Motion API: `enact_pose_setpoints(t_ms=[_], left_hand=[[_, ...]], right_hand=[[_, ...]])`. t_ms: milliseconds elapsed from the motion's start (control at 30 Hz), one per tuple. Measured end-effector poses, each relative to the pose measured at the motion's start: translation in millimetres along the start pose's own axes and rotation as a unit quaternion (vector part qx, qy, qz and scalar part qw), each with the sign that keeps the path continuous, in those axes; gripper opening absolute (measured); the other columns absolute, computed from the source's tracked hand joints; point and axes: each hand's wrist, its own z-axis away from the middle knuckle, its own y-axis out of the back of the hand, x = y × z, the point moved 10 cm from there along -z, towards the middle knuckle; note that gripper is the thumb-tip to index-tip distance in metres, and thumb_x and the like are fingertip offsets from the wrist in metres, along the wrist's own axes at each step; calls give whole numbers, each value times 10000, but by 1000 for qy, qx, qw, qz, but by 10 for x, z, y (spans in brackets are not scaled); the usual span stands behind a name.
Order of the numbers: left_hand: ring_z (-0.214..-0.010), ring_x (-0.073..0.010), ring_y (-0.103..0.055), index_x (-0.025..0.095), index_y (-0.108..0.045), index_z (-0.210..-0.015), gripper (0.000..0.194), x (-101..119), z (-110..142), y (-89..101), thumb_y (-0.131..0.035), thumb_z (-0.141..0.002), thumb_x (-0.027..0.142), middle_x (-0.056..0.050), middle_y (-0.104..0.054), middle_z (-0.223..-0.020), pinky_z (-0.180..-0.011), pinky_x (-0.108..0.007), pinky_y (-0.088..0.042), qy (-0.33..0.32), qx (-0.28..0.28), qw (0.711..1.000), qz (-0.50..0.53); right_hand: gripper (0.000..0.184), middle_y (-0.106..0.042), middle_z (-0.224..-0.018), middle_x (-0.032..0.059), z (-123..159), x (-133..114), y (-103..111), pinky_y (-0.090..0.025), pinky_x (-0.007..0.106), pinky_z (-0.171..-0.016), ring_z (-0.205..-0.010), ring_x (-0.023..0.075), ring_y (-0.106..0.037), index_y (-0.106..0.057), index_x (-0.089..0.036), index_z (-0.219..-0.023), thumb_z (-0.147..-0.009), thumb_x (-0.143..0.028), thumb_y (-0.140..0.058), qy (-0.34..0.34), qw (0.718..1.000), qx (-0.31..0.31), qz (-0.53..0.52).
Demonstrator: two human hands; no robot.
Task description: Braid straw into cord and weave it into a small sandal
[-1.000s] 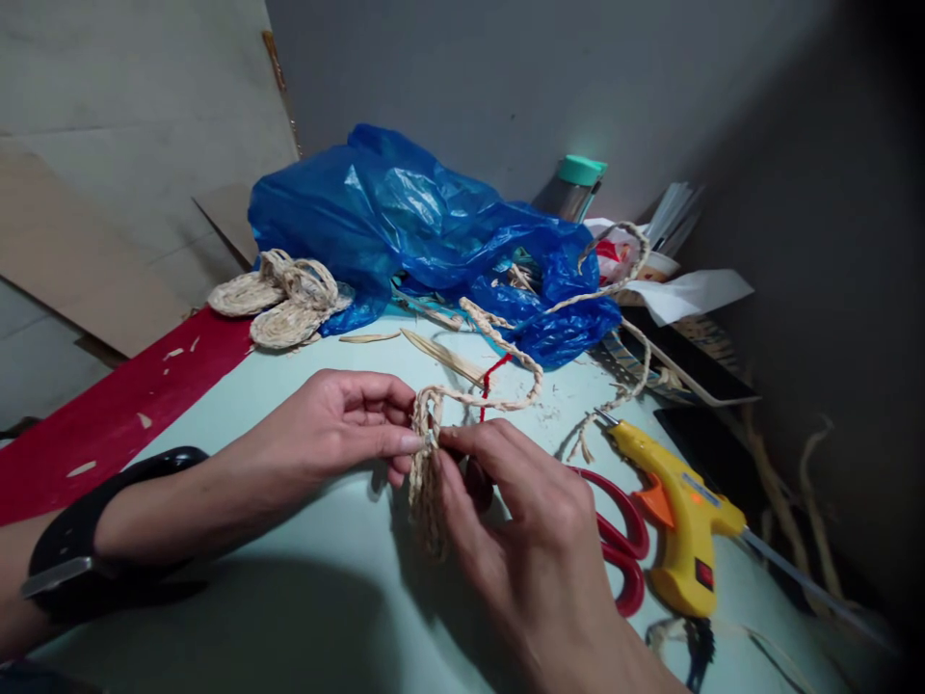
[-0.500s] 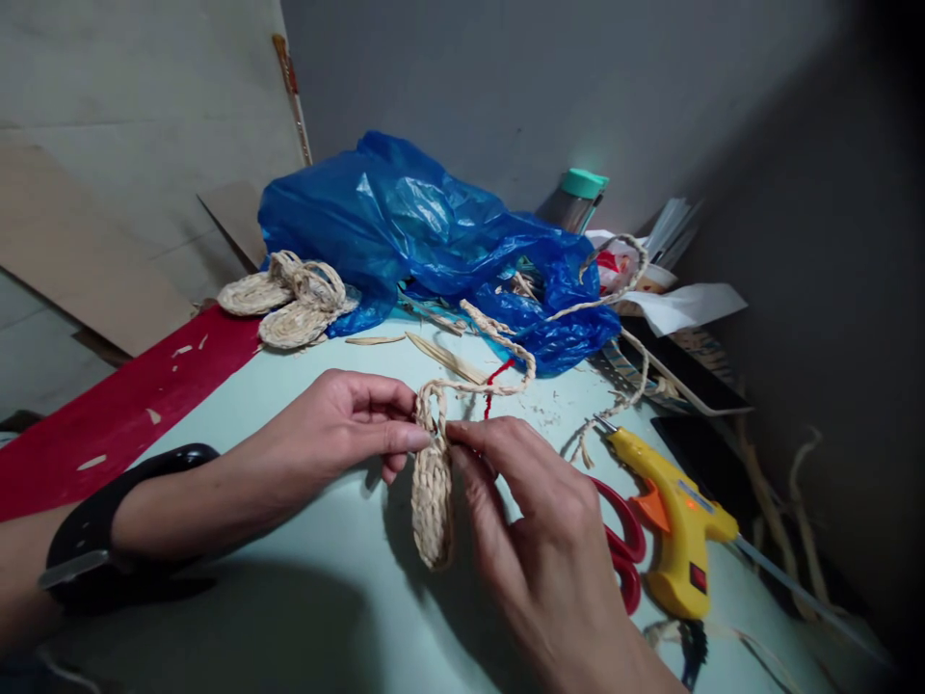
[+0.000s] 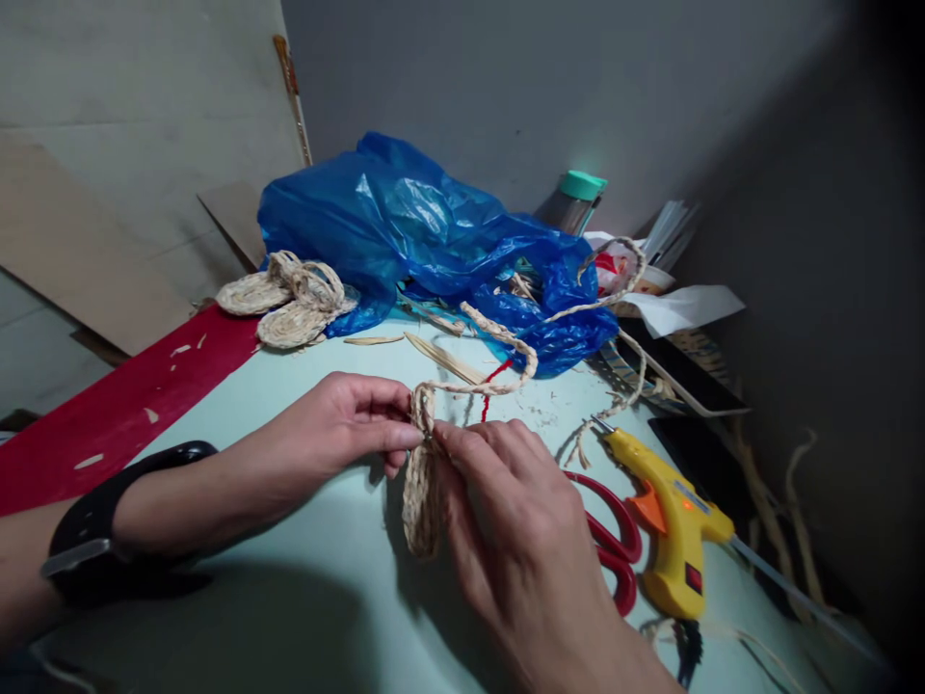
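Note:
Between my two hands hangs a small sole woven from straw braid (image 3: 420, 501), its long end pointing down toward me. My left hand (image 3: 361, 419) pinches its upper left edge between thumb and fingers. From the right, my right hand (image 3: 516, 520) grips the upper part, its fingertips partly hidden behind the hand. A loose tail of straw braid (image 3: 498, 387) runs from the top of the sole to the right and back toward the bag. A pair of finished-looking straw slippers (image 3: 296, 323) lies at the back left.
A blue plastic bag (image 3: 405, 222) fills the back of the table. On the right lie red-handled scissors (image 3: 627, 540) and a yellow glue gun (image 3: 683, 520) with its light on. A bottle with a green lid (image 3: 578, 198) stands behind. Red cloth (image 3: 130, 414) covers the left edge.
Both hands and the woven sole have shifted slightly left. The sole has turned more edge-on, its top loop pressed narrower, and my right fingertips have moved closer to my left thumb.

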Motion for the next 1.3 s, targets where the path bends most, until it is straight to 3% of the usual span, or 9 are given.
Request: enact_pose_setpoints(t_ms=[133, 400, 533, 633, 733, 900, 1033, 1200, 1300], left_hand=[[-666, -82, -512, 190, -699, -848, 61, 0, -1, -8, -703, -855, 250, 48, -610, -726, -638, -179, -426, 10, -4, 1000, 27], [-688, -104, -497, 179, -708, -846, 93, 40, 60, -73, -695, -862, 269, 24, -597, -752, -655, -203, -429, 5, 3, 999, 52], [-649, -112, -490, 168, -686, -753, 191, -34, 56, -46, -703, -851, 332, 21, -581, -673, -637, -209, -416, 28, 26, 998, 50], [-632, -121, -508, 170, -703, -749, 179, -118, 52, -17, -740, -807, 336, 20, -591, -626, -619, -206, -413, 72, 48, 994, 64], [-629, -128, -539, 175, -731, -752, 162, -157, 50, -13, -775, -767, 331, 16, -615, -596, -614, -197, -424, 102, 56, 991, 71], [-604, -115, -563, 181, -764, -731, 98, -197, 61, 0, -788, -751, 274, 18, -642, -569, -615, -180, -445, 137, 72, 983, 94], [-624, -135, -577, 178, -773, -744, 109, -221, 78, 6, -815, -702, 269, 5, -662, -612, -610, -201, -451, 160, 79, 979, 101], [-590, -137, -544, 193, -750, -731, 128, -185, 86, -9, -830, -670, 271, 28, -613, -560, -576, -205, -427, 159, 82, 979, 99], [-578, -138, -535, 192, -732, -723, 89, -123, 85, -10, -804, -674, 209, 37, -596, -527, -585, -206, -428, 133, 80, 985, 73]], right_hand=[[389, -653, -946, 121, 20, 20, -63, -489, 437, -704, -821, 259, -529, -561, -83, -1293, -920, -106, -453, 0, 1000, -11, -5], [441, -678, -912, 154, 32, -30, -4, -534, 450, -694, -791, 261, -547, -577, -20, -1255, -841, -30, -426, 21, 999, 39, -6], [625, -677, -1014, 155, 118, -4, -112, -539, 503, -799, -878, 286, -565, -446, -51, -1395, -771, -53, -429, 58, 998, 10, 24], [694, -689, -1054, 135, 183, 19, -210, -556, 451, -791, -868, 263, -584, -318, -78, -1489, -810, -38, -461, 107, 992, -33, 56], [631, -705, -1019, 118, 188, 65, -210, -556, 407, -740, -815, 240, -583, -327, -85, -1487, -875, -18, -470, 97, 993, -30, 62], [511, -697, -903, 82, 158, 67, -106, -519, 405, -665, -745, 236, -548, -444, -145, -1405, -906, -33, -432, 22, 998, 48, 17], [503, -693, -910, 94, 162, 26, -64, -506, 399, -651, -695, 224, -556, -477, -170, -1391, -903, -53, -436, 7, 996, 84, 4], [416, -641, -797, 70, 138, 79, -101, -490, 346, -593, -665, 199, -551, -514, -150, -1321, -922, -60, -440, -23, 998, 63, -7], [356, -645, -769, 55, 122, 146, -97, -520, 342, -615, -692, 212, -599, -496, -153, -1319, -965, -154, -466, -54, 997, 49, 6]])
